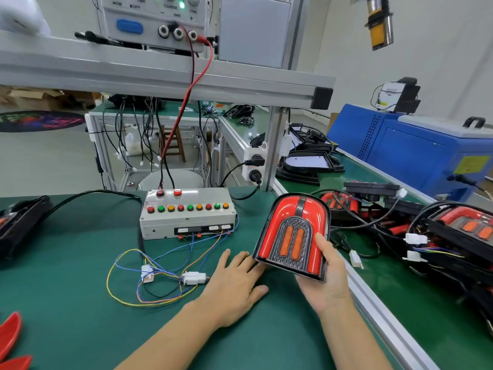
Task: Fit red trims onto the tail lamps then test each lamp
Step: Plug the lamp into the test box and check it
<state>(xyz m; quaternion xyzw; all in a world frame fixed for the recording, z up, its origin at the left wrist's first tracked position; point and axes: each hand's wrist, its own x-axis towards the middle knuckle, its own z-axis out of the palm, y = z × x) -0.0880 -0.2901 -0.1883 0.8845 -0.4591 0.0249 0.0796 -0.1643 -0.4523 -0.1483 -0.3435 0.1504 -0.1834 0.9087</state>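
Note:
My right hand [326,273] grips a tail lamp [293,231] with a red arched lens and two orange bars, tilted up above the green mat, thumb on its face. Beside the lamp's lower left corner my left hand [236,283] rests flat on the mat with fingers straight. Just left of that hand lie the white connectors [194,278] on coloured wires from the grey test box [186,213] with its row of coloured buttons. Two loose red trims [10,335] lie at the bottom left corner.
Several more tail lamps with black cables [453,231] are piled on the conveyor to the right, past an aluminium rail [373,303]. Another black lamp [18,222] lies at far left. A power supply [154,20] sits on the shelf overhead, and a blue machine [413,148] stands at right.

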